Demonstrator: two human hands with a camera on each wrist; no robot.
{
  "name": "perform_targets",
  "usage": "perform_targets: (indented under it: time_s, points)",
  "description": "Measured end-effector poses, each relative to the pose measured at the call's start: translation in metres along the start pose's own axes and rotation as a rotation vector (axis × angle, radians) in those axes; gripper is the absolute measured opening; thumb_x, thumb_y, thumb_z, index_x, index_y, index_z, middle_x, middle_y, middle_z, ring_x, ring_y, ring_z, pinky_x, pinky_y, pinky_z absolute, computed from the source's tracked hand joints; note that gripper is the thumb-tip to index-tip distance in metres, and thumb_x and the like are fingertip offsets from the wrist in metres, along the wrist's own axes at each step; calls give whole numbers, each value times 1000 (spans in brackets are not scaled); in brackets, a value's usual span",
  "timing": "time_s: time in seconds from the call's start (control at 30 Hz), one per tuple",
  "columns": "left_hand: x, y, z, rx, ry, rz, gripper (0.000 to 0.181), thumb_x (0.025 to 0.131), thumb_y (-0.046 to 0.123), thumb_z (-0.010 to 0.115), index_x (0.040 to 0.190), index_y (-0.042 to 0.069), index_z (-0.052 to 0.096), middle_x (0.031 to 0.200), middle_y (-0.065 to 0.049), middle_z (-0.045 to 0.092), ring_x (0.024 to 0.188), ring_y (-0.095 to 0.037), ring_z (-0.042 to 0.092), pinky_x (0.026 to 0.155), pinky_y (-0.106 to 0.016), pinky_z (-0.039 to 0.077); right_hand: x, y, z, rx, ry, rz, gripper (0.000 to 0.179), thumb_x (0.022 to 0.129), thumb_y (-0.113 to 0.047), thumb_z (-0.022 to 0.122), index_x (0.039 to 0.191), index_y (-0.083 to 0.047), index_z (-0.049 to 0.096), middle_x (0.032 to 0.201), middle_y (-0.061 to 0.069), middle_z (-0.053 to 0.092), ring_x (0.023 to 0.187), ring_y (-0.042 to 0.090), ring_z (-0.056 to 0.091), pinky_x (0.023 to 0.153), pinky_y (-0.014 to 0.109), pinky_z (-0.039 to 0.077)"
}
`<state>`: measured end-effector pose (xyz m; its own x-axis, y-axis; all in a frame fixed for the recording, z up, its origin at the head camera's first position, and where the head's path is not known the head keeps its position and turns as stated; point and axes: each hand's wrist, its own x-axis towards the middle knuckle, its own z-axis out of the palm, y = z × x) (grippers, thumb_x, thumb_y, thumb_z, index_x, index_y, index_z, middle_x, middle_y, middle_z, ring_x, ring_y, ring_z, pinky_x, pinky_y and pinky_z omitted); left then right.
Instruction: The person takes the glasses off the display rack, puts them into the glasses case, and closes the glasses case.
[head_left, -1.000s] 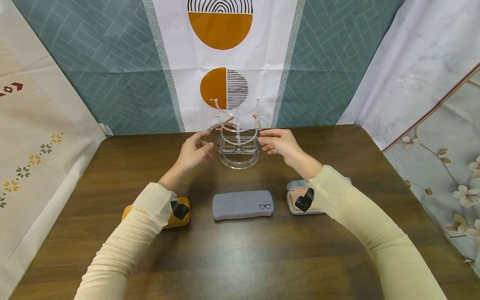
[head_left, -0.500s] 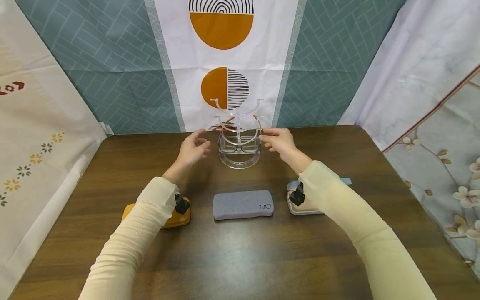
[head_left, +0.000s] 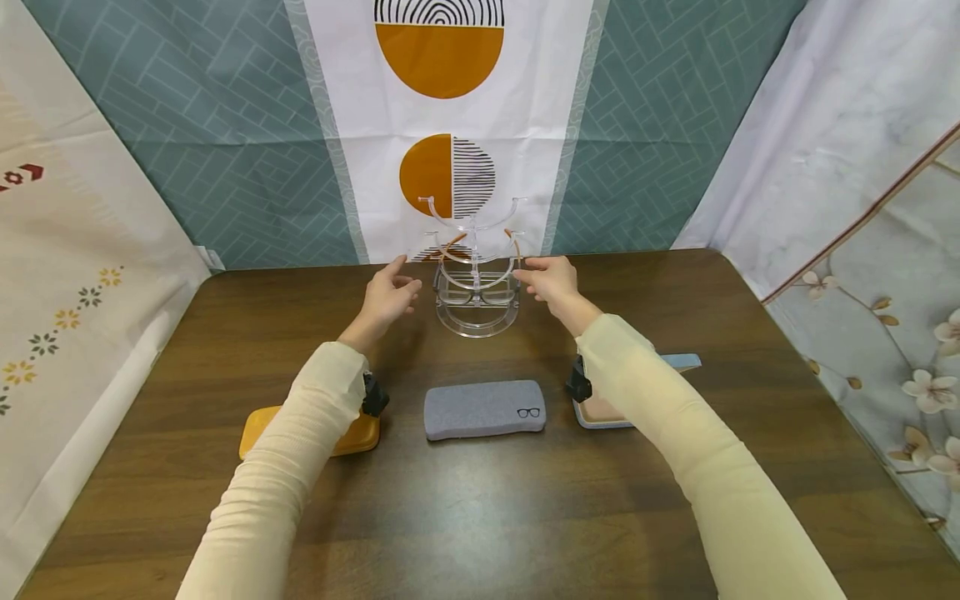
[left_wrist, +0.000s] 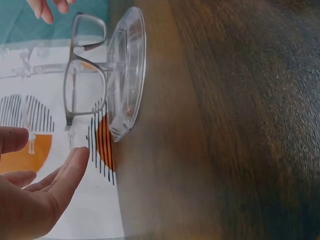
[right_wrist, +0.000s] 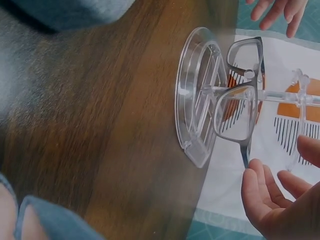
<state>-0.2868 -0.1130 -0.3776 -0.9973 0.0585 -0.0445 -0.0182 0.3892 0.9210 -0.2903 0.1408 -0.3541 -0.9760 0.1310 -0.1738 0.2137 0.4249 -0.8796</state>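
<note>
A pair of dark-framed eyeglasses (right_wrist: 236,137) with orange temple tips rests on the lowest tier of a clear plastic display stand (head_left: 477,332). My left hand (head_left: 386,298) is left of the stand, thumb and fingers spread, apart from the frame in the left wrist view. On the other side is my right hand (head_left: 553,283), its fingers by the right hinge of the eyeglasses. In the right wrist view the fingertips (right_wrist: 256,167) meet the hinge end; whether they touch it I cannot tell. The thumb stands away from these fingers.
A closed grey glasses case (head_left: 485,409) lies in front of the stand. A yellow case (head_left: 352,437) sits under the left forearm. An open blue case (head_left: 603,412) with beige lining is partly hidden by the right sleeve. A patterned cloth (head_left: 225,167) hangs behind the table.
My right hand has shifted slightly left, closer to the stand. The left forearm has swung a little to the right while its fingers spread. The eyeglasses and cases have not moved.
</note>
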Motion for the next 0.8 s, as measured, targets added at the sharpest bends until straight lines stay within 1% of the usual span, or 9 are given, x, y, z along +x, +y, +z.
perform_targets:
  time_s: [0.1,0.2,0.3,0.4,0.5,0.57,0.67,0.73,0.8]
  points:
    - [4,-4,1,-14,-3,-18,61,92,10,50,145,10,21,122,-24,49,103,-40,54,78,-47,49,3,0,5,-31,15,12,43,84,-22,66,125,-10,57,107,11,64,90,26,63,60,24,50]
    - [8,-6,2,-39,-10,-36,61,92,10,49,145,10,20,121,-24,50,104,-40,53,79,-47,49,6,0,9,-47,32,32,43,84,-22,66,125,-11,57,104,11,66,88,25,63,62,27,51]
    - [12,-6,4,-45,-6,-48,61,91,9,50,145,11,22,120,-24,51,105,-39,54,79,-47,49,11,1,11,-62,54,45,43,84,-22,66,124,-11,57,100,10,67,79,20,63,65,30,51]
    - [15,-4,7,9,-7,-56,60,92,11,50,145,11,23,119,-23,52,103,-36,55,78,-45,50,16,2,13,-83,84,56,42,83,-22,67,123,-12,58,95,11,67,63,12,58,61,29,49]
    - [18,-3,10,70,-20,-58,59,93,13,49,145,10,23,120,-22,52,101,-34,55,78,-44,50,20,5,15,-102,110,83,42,83,-23,67,123,-13,59,92,10,68,55,9,54,54,25,45]
    - [20,-3,11,89,-37,-60,58,94,14,48,145,10,22,121,-22,51,101,-35,54,78,-44,50,22,7,17,-100,119,105,41,83,-23,67,123,-14,59,93,9,68,58,12,58,51,23,43]
    - [22,-3,13,61,-52,-71,56,94,14,46,145,10,23,121,-23,50,103,-38,53,80,-47,49,25,10,20,-85,110,120,42,84,-23,66,124,-13,58,96,10,68,72,20,64,49,20,44]
    - [23,-3,14,44,-53,-81,54,94,14,46,144,10,25,120,-24,51,103,-38,53,79,-47,49,26,11,23,-76,100,117,42,84,-21,66,124,-12,58,99,11,67,81,23,65,50,18,46]
    - [24,-4,15,27,-50,-89,53,94,14,46,143,9,27,118,-23,52,102,-38,54,78,-47,49,27,13,25,-70,100,112,41,84,-20,66,123,-11,58,101,11,67,82,23,65,50,17,47]
